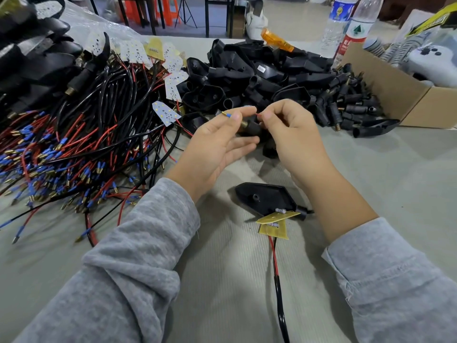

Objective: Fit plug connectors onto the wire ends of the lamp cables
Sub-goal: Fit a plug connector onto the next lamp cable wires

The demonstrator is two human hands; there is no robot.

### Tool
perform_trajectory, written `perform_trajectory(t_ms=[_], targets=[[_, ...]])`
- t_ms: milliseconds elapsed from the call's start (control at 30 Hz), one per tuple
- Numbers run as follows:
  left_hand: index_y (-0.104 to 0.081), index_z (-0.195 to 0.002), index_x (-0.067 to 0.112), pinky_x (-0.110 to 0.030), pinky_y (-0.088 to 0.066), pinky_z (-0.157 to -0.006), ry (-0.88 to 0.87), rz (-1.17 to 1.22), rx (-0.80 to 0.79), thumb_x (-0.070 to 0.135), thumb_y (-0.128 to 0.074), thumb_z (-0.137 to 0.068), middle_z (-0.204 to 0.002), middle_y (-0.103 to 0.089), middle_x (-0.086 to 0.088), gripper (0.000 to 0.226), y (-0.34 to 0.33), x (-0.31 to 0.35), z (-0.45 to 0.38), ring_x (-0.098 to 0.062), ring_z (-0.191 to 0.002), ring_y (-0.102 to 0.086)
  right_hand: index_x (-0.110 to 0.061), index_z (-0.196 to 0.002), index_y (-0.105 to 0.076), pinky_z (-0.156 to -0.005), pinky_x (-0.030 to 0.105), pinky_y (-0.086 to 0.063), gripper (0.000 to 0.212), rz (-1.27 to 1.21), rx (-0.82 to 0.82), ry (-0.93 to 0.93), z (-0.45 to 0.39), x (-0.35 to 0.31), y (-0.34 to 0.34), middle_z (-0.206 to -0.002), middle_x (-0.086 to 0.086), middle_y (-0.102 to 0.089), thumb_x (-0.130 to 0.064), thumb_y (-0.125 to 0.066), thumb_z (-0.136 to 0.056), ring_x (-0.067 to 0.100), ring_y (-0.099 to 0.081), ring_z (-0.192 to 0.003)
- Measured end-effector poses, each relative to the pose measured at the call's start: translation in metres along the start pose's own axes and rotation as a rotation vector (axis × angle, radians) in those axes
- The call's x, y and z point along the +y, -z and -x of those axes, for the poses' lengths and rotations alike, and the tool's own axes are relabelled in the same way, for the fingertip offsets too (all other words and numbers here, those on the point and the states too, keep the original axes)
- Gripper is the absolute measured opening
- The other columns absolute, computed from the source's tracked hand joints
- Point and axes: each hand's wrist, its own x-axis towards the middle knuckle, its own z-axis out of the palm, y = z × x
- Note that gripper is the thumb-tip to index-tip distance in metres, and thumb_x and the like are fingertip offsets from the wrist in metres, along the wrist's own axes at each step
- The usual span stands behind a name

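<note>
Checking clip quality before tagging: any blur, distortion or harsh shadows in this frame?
Head view: wide-angle bending at the edges, the bottles lean; both hands sharp; top-left corner smeared; soft even light, faint shadows on the table; no glare.

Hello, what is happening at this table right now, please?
A person is fitting connectors to lamp wires. The left hand pinches a blue-and-brass connector; the right hand pinches a thin red wire end close beside it. They look not yet joined. A black lamp housing with two yellow boards lies on the table below.
</note>
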Motion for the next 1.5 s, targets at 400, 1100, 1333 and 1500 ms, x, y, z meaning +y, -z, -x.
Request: perform_trajectory(t_ms=[400,1100,1333,1500], targets=[[-0.071,-0.092,0.01,-0.02,-0.056,-0.067,0.05,0.212,0.201,0.019,-0.046,-0.102,-0.077,-0.072,-0.007,0.028,0.004,0.0,-0.004,-0.019,-0.077,-0.073,-0.029,-0.089,-0.07,-0.064,0.017,-0.038,0.023,-0.424,0.033,-0.028,-0.001,-0.004,0.008,-0.069,-0.008,-0.056,-0.023,-0.051,-0.101,0.003,-0.047,-0.064],[-0.066,-0.096,0.002,-0.02,-0.057,-0.065,0.084,0.518,0.274,0.019,-0.05,-0.101,-0.083,-0.073,-0.012,0.025,0.011,0.008,-0.004,-0.022,-0.077,-0.072,-0.013,-0.071,-0.058,-0.079,0.028,-0.057,0.02,-0.361,0.059,-0.056,-0.004,0.0,0.004,-0.067,-0.008,-0.069,-0.003,-0.059,-0.089,0.014,-0.07,-0.079],[-0.067,-0.091,-0.001,-0.018,-0.055,-0.06,0.108,0.575,0.271,0.019,-0.05,-0.1,-0.086,-0.072,-0.016,0.028,0.014,0.009,-0.004,-0.024,-0.074,-0.072,-0.016,-0.067,-0.061,-0.077,0.027,-0.054,0.02,-0.382,-0.006,0.014,-0.002,-0.001,0.005,-0.074,-0.006,-0.069,-0.006,-0.062,-0.083,0.015,-0.069,-0.079],[-0.067,-0.091,0.0,-0.018,-0.055,-0.06,0.114,0.575,0.271,0.02,-0.05,-0.1,-0.085,-0.072,-0.015,0.028,0.014,0.009,-0.004,-0.023,-0.073,-0.072,-0.017,-0.067,-0.063,-0.074,0.025,-0.052,0.016,-0.407,-0.052,0.045,0.001,-0.004,0.006,-0.072,-0.005,-0.069,-0.009,-0.065,-0.081,0.018,-0.067,-0.079]])
